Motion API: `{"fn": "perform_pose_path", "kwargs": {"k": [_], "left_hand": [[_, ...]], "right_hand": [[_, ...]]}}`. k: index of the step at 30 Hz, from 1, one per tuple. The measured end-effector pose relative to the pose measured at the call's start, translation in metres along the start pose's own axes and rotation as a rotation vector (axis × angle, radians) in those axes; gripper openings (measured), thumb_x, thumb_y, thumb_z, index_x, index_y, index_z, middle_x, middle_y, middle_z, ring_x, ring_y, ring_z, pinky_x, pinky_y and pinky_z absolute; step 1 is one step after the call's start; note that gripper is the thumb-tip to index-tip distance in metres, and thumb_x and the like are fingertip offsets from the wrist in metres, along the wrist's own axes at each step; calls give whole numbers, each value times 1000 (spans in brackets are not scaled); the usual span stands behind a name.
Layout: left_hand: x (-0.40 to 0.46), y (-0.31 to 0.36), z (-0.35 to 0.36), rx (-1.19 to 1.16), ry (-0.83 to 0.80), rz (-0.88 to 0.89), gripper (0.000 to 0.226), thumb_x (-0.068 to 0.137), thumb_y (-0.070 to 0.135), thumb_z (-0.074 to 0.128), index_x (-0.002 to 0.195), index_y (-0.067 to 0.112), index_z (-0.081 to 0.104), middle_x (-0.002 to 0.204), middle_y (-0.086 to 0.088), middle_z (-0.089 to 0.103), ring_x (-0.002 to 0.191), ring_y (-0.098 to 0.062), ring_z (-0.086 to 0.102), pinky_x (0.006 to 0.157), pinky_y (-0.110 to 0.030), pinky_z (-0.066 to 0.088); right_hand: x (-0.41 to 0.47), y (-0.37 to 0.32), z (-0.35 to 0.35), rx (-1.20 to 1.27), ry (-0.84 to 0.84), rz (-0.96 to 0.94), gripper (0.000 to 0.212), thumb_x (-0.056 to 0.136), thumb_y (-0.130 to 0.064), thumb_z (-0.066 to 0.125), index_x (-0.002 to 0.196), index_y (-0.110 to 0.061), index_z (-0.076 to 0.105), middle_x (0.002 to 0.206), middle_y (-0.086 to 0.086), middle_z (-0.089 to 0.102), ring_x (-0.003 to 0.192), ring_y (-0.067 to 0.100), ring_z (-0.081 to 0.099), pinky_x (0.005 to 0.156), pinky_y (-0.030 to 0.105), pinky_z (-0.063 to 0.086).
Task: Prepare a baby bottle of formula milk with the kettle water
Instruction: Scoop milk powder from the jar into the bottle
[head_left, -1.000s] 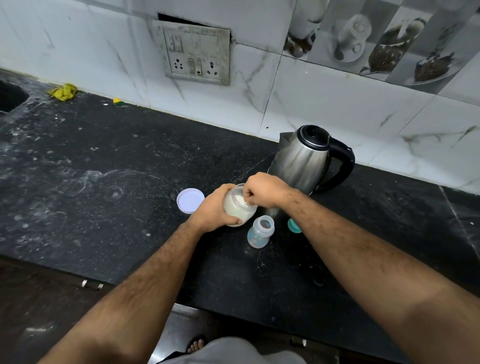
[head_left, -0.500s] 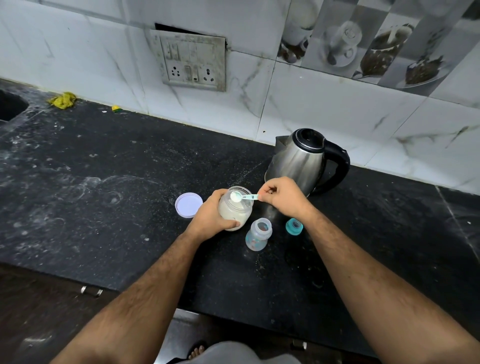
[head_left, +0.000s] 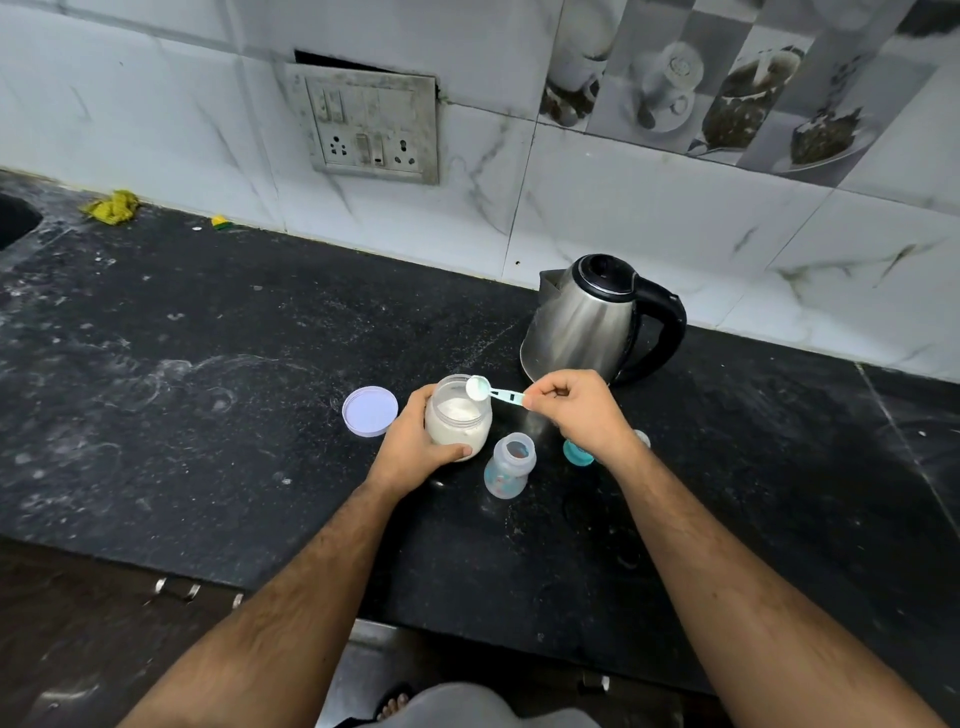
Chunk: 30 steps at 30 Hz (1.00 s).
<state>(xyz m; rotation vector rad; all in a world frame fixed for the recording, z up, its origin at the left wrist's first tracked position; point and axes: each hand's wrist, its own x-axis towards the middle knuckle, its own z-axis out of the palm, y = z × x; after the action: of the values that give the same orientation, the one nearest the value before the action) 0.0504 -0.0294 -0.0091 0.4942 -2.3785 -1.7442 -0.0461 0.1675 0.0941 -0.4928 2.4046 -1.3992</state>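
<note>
My left hand (head_left: 410, 447) grips a clear jar of white formula powder (head_left: 459, 415) standing open on the black counter. My right hand (head_left: 576, 410) pinches the handle of a small light-blue scoop (head_left: 485, 389), whose bowl is heaped with white powder and hovers over the jar's right rim. An open baby bottle (head_left: 509, 465) stands just right of the jar, below the scoop. The teal bottle cap (head_left: 576, 453) lies beside it, partly hidden by my right wrist. A steel kettle (head_left: 592, 317) with a black handle stands behind, lid shut.
The jar's white lid (head_left: 370, 410) lies flat to the left of the jar. A wall socket panel (head_left: 371, 130) sits on the tiled wall. A yellow cloth (head_left: 111, 207) lies far back left near a sink edge (head_left: 15, 221). The counter's front edge (head_left: 260, 587) runs below my forearms.
My right hand came out of the jar with the scoop full of powder and has drawn slightly right and up. The left hand keeps holding the jar.
</note>
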Motion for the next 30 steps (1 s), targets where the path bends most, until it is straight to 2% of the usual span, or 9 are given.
{"fn": "perform_pose_path", "kwargs": {"k": [5, 7, 10, 12, 14, 20, 23, 28, 30], "left_hand": [[-11, -14, 6, 16, 89, -55, 117, 55, 35, 92, 151, 23, 26, 147, 12, 44, 135, -7, 43, 112, -39, 40], [-25, -18, 12, 131, 226, -17, 101, 64, 31, 89, 147, 21, 33, 146, 6, 43, 133, -13, 44, 108, -41, 43], [-54, -16, 25, 192, 383, 69, 64, 74, 22, 83, 129, 21, 51, 126, 5, 51, 114, -14, 54, 95, -42, 51], [-69, -14, 36, 204, 341, 108, 48, 76, 21, 81, 118, 21, 58, 110, 7, 56, 96, -10, 58, 86, -40, 53], [-77, -12, 46, 196, 253, 114, 45, 76, 22, 82, 116, 20, 62, 104, 9, 59, 89, -6, 59, 83, -37, 54], [-69, 8, 66, 139, 153, 98, 59, 77, 23, 81, 131, 21, 58, 121, 8, 64, 109, -7, 59, 92, -21, 47], [-65, 15, 70, 140, 161, 96, 60, 76, 25, 81, 131, 21, 58, 124, 8, 65, 111, -8, 59, 94, -25, 48], [-59, 18, 75, 128, 141, 95, 61, 75, 28, 82, 131, 22, 58, 123, 9, 66, 112, -9, 60, 98, -33, 49], [-57, 19, 76, 127, 139, 90, 59, 76, 28, 81, 130, 23, 59, 123, 10, 66, 112, -8, 60, 99, -35, 49]], "right_hand": [[-22, 7, -14, 55, 51, 24, 6, 84, 0, 70, 78, 0, 73, 43, -14, 50, 39, 0, 40, 44, 15, 32], [-31, 12, -17, 82, 81, 43, 7, 84, 0, 70, 77, -1, 72, 46, -12, 51, 42, 2, 40, 43, 19, 33], [-44, 21, -20, 56, 105, 42, 7, 84, 0, 70, 78, 1, 73, 46, -13, 53, 42, -1, 43, 44, 13, 34], [-52, 27, -21, 49, 113, 41, 7, 85, 0, 69, 78, 1, 73, 46, -15, 55, 41, -2, 46, 44, 9, 35], [-58, 33, -19, 49, 126, 55, 8, 85, 0, 69, 78, 0, 72, 46, -15, 56, 42, -2, 47, 45, 8, 35], [-68, 41, -14, -52, 178, 13, 23, 82, -2, 71, 64, -16, 68, 48, -20, 55, 46, 0, 46, 57, 9, 40], [-72, 40, -9, -158, 207, -24, 28, 81, -1, 69, 61, -20, 64, 49, -23, 54, 49, -2, 48, 61, 7, 38], [-76, 39, -2, -373, 237, -66, 15, 80, -12, 68, 70, -23, 66, 73, -10, 63, 61, 6, 55, 61, 26, 47], [-80, 33, -1, -474, 238, -74, 10, 82, -17, 65, 73, -23, 66, 70, -9, 62, 62, 9, 56, 60, 29, 48]]}}
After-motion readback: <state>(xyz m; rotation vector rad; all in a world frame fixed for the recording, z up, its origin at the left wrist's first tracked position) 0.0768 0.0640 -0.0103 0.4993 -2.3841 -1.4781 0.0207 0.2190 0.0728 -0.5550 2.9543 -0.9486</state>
